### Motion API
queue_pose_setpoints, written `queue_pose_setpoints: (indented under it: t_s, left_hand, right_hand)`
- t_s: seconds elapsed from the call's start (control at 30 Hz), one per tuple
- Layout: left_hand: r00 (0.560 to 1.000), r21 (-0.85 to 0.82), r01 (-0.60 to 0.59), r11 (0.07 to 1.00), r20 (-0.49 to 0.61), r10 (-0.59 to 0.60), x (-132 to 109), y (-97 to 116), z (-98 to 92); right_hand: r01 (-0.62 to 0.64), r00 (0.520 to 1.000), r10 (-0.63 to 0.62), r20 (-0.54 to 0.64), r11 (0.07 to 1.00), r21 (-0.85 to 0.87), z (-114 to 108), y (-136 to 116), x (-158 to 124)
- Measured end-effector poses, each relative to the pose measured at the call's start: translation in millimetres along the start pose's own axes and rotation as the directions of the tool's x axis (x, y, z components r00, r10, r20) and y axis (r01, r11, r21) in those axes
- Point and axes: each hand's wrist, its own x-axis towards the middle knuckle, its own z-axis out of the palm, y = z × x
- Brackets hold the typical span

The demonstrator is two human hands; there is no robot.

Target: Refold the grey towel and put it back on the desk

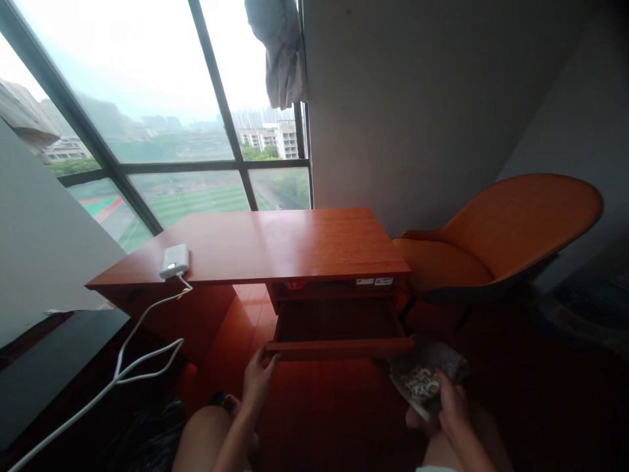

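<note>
Nearest, the person's bare knees sit low in view. Right hand (449, 406) clasps a dark crinkled plastic packet with a pale printed panel (426, 377), fingers wrapped over its near edge, held just above the right knee. Contents cannot be made out.

Left hand (258, 377) reaches forward, fingertips curled on the near left end of the front panel of a pulled-out reddish wooden drawer (339, 347). The grip is light, on the edge only. The drawer stands open; its inside is dark and looks bare, though the far part is in shadow.

Judgement: the step in hand is the drawer, held open by the left hand while the packet waits in the right, just beside the drawer's right corner. The next move calls for lifting the packet over the front panel without snagging it, with the left hand steadying the drawer.

Further out, the orange-red wooden table (295, 246) carries a small white charger block (174, 261) at its near left edge, with a white cable (147, 354) trailing down to the floor. Right of the table stands a rounded orange armchair (501, 236). Beyond, a tall dark-framed window (162, 131) and a bunched pale curtain (280, 52).
</note>
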Motion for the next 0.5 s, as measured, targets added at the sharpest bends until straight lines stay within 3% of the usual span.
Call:
queue_pose_setpoints:
  t_s: [0.27,0.4,0.5]
  left_hand:
    - [0.999,0.032,-0.052,0.998,-0.013,0.052,48,12,20.9]
    - [0.999,0.065,-0.022,0.998,-0.026,0.023,65,19,31.5]
    - [0.995,0.107,0.042,0.993,-0.096,-0.031,70,20,37.6]
  right_hand:
    - [-0.139,0.987,0.143,0.076,0.989,-0.055,0,-12,-16]
    - [-0.156,0.982,0.159,0.097,0.987,-0.041,1,-13,-16]
    - [-0.183,0.975,0.177,0.135,0.982,0.038,4,-9,-15]
